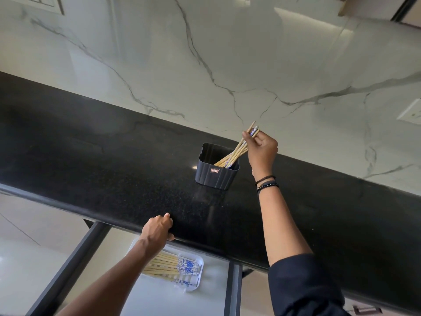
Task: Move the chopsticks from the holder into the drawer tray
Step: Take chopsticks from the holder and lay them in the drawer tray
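Observation:
A dark ribbed holder [216,174] stands on the black counter [114,160] with several bamboo chopsticks [232,156] leaning out of it to the right. My right hand [262,149] pinches the upper, blue-patterned ends of some of these chopsticks above the holder. My left hand [159,231] grips the counter's front edge, fingers curled over it. Below the counter an open drawer [159,293] holds a white tray [198,277], in which several chopsticks [173,266] lie flat with blue-patterned ends to the right; my left forearm hides part of the tray.
A white marble-veined wall rises behind the counter, with a socket plate [410,112] at the right. The drawer has dark metal side rails [75,265]. Pale floor shows at the lower left.

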